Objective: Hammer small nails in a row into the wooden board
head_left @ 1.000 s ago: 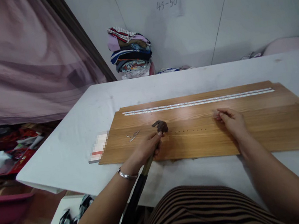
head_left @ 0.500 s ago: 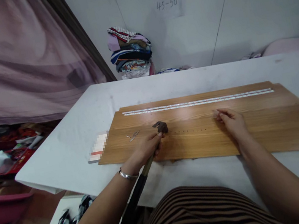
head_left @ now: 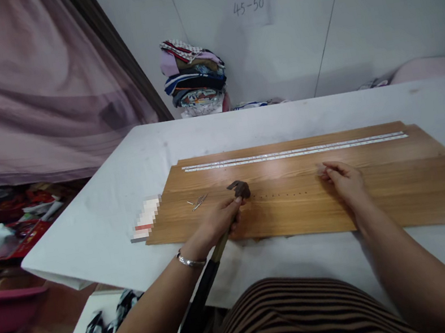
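My left hand [head_left: 219, 218] is closed round a claw hammer's handle, just below its dark metal head [head_left: 241, 188]. The handle [head_left: 208, 281] runs back toward my body, its lower part black. Above the board, my right hand [head_left: 346, 179] pinches a small pale, see-through thing [head_left: 321, 169] between thumb and fingers; I cannot make out what it is. Between the hands, a row of small dark dots [head_left: 279, 195] crosses the wooden board [head_left: 407, 185]. Several loose nails [head_left: 198, 202] lie on the board left of the hammer head.
Two white measuring strips [head_left: 293, 153] lie along the board's far side. A blurred-out white and red item [head_left: 148, 218] lies at its left edge. The board rests on a white table [head_left: 97, 211]. Folded clothes [head_left: 194, 76] are stacked behind, against the wall.
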Action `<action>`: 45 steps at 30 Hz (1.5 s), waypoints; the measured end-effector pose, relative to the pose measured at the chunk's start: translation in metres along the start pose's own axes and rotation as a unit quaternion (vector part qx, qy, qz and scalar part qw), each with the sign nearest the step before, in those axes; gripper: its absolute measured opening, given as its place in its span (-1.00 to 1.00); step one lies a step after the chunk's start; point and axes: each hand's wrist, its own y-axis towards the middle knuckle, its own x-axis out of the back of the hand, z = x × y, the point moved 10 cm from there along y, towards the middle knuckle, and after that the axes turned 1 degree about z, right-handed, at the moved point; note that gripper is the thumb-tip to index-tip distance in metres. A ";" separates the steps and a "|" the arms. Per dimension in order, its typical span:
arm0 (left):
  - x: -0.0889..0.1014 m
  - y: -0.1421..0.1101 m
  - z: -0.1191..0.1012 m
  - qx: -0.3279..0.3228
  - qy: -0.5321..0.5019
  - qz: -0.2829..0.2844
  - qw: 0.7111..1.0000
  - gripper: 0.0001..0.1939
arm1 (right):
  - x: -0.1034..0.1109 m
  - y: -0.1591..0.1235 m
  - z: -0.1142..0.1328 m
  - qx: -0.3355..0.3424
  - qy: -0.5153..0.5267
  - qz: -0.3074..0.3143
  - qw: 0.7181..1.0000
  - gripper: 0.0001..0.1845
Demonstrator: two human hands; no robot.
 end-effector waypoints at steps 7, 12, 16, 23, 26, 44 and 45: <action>0.001 0.000 -0.001 -0.011 -0.008 0.003 1.000 -0.48 | 0.001 0.000 -0.002 -0.015 0.006 -0.005 1.000 -0.60; 0.001 0.002 0.002 -0.003 -0.005 -0.001 1.000 -0.48 | 0.001 -0.001 -0.002 -0.009 0.001 -0.005 1.000 -0.58; -0.001 0.000 0.000 -0.005 -0.008 0.005 1.000 -0.49 | 0.000 0.000 -0.002 -0.006 -0.003 -0.004 1.000 -0.59; 0.000 -0.001 -0.002 -0.007 0.001 -0.002 1.000 -0.53 | -0.001 0.000 0.000 -0.013 0.014 -0.001 1.000 -0.61; 0.001 0.000 0.000 -0.001 0.001 -0.003 1.000 -0.50 | -0.002 -0.001 0.001 -0.019 0.018 -0.002 1.000 -0.61; 0.001 -0.001 -0.001 0.008 -0.008 -0.002 1.000 -0.55 | -0.002 0.000 -0.003 -0.016 0.009 -0.003 1.000 -0.56; 0.001 0.000 0.000 0.010 -0.007 -0.001 1.000 -0.55 | -0.001 0.000 -0.003 -0.017 0.009 -0.005 1.000 -0.56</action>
